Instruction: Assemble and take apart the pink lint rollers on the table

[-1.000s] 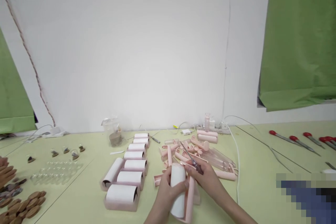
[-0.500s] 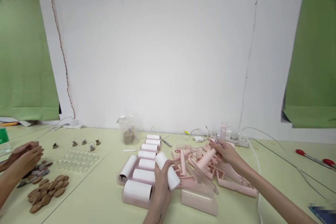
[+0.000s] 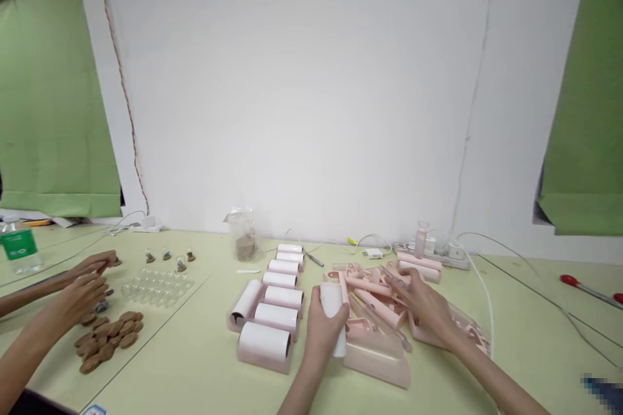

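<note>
My left hand is wrapped round a white paper roll, held upright just right of the row of white rolls in pink holders. My right hand lies palm down on the heap of pink plastic handles and parts, fingers curled over the pieces; what it holds, if anything, is hidden. A translucent pink cover lies on the table in front of both hands.
Another person's two hands work at the left over brown corks and small glass vials. A green-labelled bottle stands far left. A power strip, cables and red-handled screwdrivers lie along the right.
My left hand turned the roll upright and brought it right, near the pink heap. My right hand put down the pink handle it held and came down onto the heap.
</note>
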`<state>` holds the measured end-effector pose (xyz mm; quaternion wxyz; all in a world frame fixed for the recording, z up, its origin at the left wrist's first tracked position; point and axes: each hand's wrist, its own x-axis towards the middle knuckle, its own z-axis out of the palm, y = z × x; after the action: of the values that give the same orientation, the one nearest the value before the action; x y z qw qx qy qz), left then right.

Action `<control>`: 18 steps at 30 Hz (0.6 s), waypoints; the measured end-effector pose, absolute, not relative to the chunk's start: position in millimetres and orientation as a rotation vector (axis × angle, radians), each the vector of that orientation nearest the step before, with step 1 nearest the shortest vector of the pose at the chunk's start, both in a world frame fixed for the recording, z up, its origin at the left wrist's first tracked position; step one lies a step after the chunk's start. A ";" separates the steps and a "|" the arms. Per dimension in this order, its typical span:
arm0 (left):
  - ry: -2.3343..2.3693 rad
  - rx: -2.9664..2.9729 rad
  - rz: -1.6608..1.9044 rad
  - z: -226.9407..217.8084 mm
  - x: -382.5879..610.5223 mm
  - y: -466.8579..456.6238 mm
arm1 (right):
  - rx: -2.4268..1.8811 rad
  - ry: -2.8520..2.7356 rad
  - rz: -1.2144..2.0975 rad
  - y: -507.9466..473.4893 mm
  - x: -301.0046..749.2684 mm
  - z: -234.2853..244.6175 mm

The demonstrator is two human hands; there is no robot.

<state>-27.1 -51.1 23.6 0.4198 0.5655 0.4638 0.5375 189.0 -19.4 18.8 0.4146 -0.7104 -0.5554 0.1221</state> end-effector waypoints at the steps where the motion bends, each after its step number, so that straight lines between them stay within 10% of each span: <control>1: 1.208 1.538 1.345 26.7 -29.9 -53.4 | -1.754 -1.395 0.325 -24.9 188.0 21.3; 18: 1.453 2.303 0.995 18.9 -39.6 -58.3 | -1.280 -1.377 0.783 -114.4 144.3 11.8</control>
<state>-39.6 -58.3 18.9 0.1211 0.7885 0.4975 0.3407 144.3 -114.4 11.8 0.5250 -0.5349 -0.5754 0.3272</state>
